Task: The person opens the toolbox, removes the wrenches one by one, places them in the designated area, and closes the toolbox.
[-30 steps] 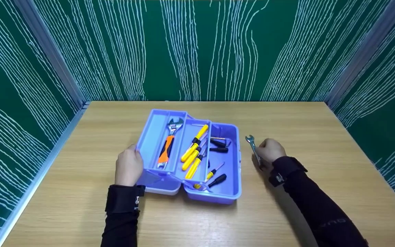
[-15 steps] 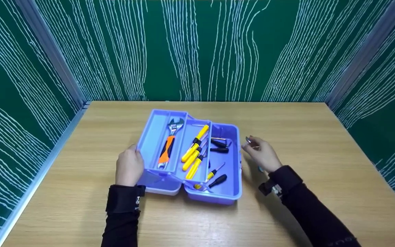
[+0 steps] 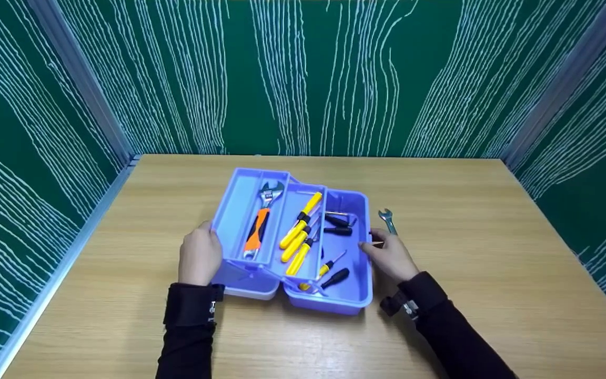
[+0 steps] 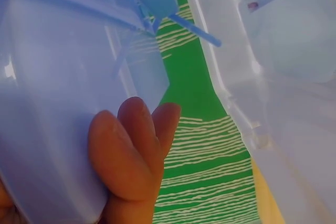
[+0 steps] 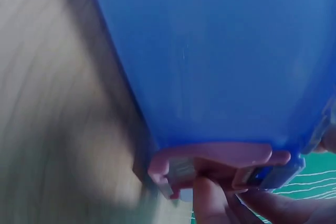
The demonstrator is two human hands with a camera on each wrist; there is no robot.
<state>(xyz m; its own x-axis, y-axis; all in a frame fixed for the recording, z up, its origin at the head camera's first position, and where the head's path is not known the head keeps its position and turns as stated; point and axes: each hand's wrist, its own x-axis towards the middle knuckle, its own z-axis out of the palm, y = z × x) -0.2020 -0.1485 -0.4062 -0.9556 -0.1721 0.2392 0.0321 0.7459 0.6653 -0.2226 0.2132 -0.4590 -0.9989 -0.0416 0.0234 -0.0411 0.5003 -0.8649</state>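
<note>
A purple toolbox (image 3: 362,273) stands unfolded on the table. My left hand (image 3: 200,255) grips the outer wall of its raised left tray (image 3: 229,210); in the left wrist view several fingers (image 4: 113,150) press against that wall. My right hand (image 3: 395,258) holds the box's right side, thumb at the rim. There, in the right wrist view, its fingers (image 5: 209,200) hook at a pinkish latch (image 5: 226,152). Behind this hand a small open-ended wrench (image 3: 387,218) lies on the table, its lower part hidden.
An adjustable wrench (image 3: 256,229) with an orange and black handle lies in the left tray. Several yellow-handled screwdrivers (image 3: 293,247) fill the middle tray. Black-handled tools (image 3: 336,277) lie in the deep compartment. Green, white-lined walls (image 3: 334,79) enclose the wooden table (image 3: 492,237).
My right hand has let go of the small wrench and moved left to the toolbox's right side. My left hand stays on the tray.
</note>
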